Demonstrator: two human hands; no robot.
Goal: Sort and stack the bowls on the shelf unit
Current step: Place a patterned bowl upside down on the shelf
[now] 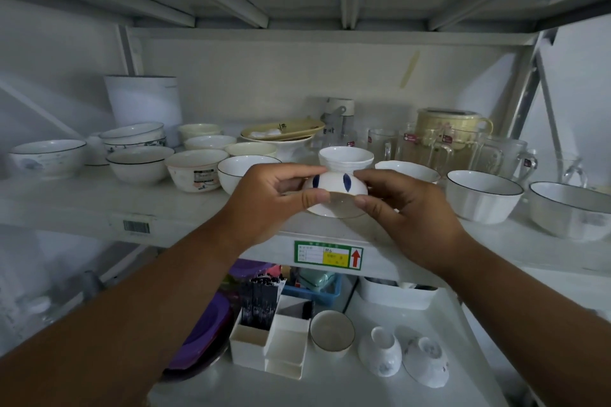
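Both hands, left hand [264, 198] and right hand [410, 208], are pinching the blue-marked bowl [334, 190] (tilted) between fingers and thumbs, above the shelf [82, 205].

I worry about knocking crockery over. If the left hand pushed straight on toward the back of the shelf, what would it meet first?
Probably the white bowl with the dark rim just behind the left hand, which grips the blue-marked bowl. Depth is unclear.

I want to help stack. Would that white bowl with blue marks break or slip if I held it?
The bowl with blue marks looks like glazed ceramic, so it would probably break if dropped. Its shiny surface may be slippery; both hands pinch it. It seems small, likely light.
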